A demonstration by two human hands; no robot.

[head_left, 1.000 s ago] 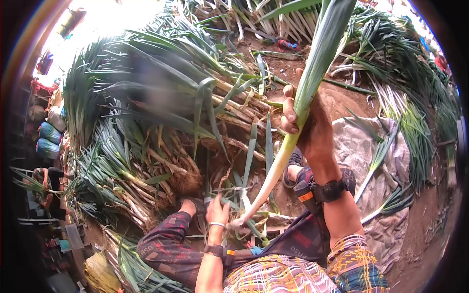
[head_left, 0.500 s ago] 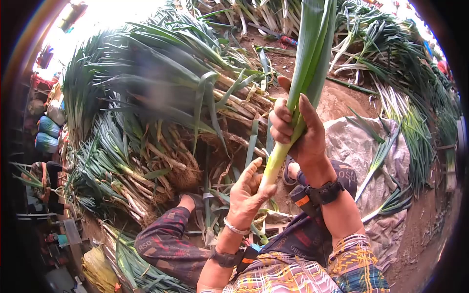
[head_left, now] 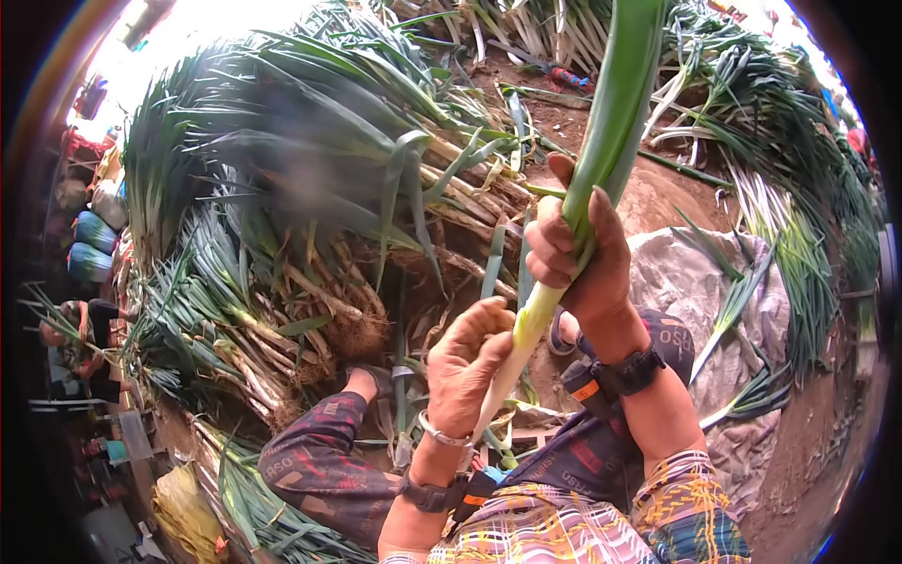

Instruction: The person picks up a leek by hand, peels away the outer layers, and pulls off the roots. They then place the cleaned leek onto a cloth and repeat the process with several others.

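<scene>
One long leek (head_left: 503, 381) slants upright before me, its broad green leaves running out at the top and its pale stem reaching down past my left wrist. My right hand (head_left: 584, 249) is wrapped round it where green turns to white. Lower down, my left hand (head_left: 470, 362) is closed against the pale stem, fingers curled and thumb along it. What lies between those fingertips is partly hidden. Another leek (head_left: 722, 324) lies on a whitish woven sheet (head_left: 658, 273) at the right.
Heaps of leeks with soil-covered roots (head_left: 357, 334) fill the left side. Paler leeks (head_left: 780, 221) line the right. My bent legs (head_left: 329, 465) frame the bare soil below. A yellowish bag (head_left: 188, 512) lies at lower left. Another person (head_left: 85, 343) is at the far left edge.
My left hand has curled its fingers in and shifted slightly left. More of the pale stem shows below it. The leek and my right hand have moved a little right and down.
</scene>
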